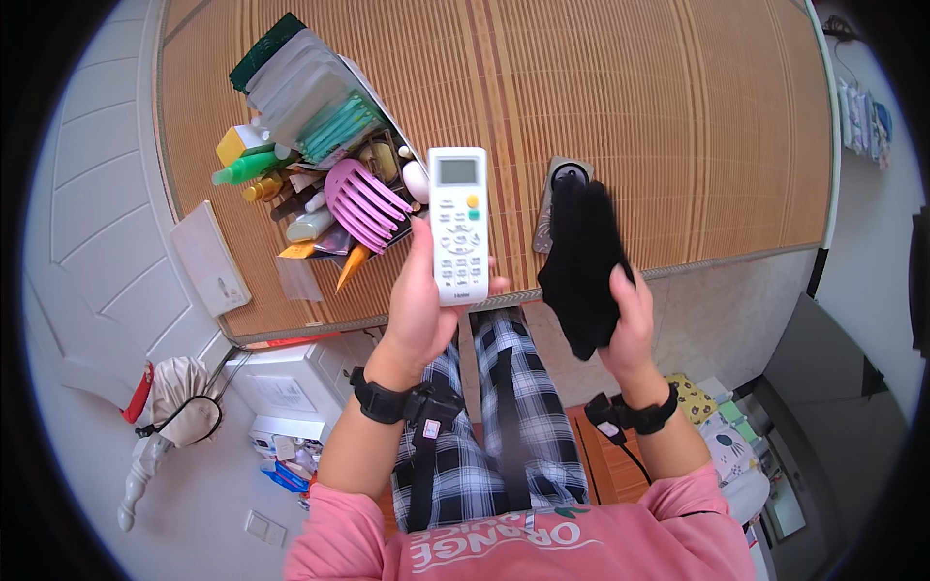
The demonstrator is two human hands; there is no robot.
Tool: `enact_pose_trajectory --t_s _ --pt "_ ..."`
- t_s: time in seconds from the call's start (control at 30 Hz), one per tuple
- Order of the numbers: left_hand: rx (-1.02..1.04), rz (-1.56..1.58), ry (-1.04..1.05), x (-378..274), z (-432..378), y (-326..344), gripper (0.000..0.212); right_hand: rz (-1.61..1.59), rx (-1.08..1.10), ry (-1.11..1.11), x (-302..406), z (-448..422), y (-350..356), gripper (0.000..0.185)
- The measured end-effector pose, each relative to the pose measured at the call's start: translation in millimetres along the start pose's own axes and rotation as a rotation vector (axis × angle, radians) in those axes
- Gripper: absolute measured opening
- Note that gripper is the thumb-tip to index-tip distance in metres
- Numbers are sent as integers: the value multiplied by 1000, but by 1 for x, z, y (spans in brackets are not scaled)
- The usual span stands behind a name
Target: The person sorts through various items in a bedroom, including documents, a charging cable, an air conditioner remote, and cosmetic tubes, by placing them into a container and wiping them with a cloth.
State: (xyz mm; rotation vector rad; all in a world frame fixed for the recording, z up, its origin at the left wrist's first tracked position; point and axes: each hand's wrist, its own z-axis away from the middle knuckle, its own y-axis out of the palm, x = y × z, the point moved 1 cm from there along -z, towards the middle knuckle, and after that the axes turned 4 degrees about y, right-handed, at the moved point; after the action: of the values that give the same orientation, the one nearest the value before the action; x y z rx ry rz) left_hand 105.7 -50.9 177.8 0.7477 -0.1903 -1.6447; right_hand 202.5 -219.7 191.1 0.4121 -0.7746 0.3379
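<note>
My left hand [415,298] grips a white Haier air-conditioner remote control [459,225], its small grey screen and buttons facing up. Black cloth [585,269], perhaps a sock or glove, hangs folded in my right hand [631,327], pinched along its lower right side. Under and behind the cloth, a phone-like item [543,225] with a round black ring on it lies on the bamboo mat [654,109]; part of it is hidden. Left of the remote stands a packed box whose white side [381,102] shows, with a pink claw hair clip [363,207] among its contents.
A green bottle [247,168], tubes and tissue packs [305,94] crowd the box. Near the mat's left edge lies a white flat box [211,258]. A white cabinet [290,378] stands below left. At lower right are a patterned cloth [690,398] and a large dark screen [835,385].
</note>
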Motion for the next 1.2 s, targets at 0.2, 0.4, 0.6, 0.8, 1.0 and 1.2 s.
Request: enact_pose_trajectory --t_s 0.2,0.4,0.6,0.8,1.0,1.2 --pt "52 -61 -168 36 19 4 51 -496 224 362 3 -40 43 51" --pt "-7 -47 -164 33 19 6 49 -610 332 459 -3 -58 52 55" --pt "3 -16 -241 34 18 -10 42 -526 159 417 -17 -29 51 61" --pt "26 89 -239 35 13 2 45 -453 166 347 -14 -47 51 61" --pt "-141 -203 -281 39 15 -4 51 -276 -13 252 -28 -32 54 35" --pt "-339 -1128 681 39 22 -5 46 -420 41 320 -26 -32 58 37"
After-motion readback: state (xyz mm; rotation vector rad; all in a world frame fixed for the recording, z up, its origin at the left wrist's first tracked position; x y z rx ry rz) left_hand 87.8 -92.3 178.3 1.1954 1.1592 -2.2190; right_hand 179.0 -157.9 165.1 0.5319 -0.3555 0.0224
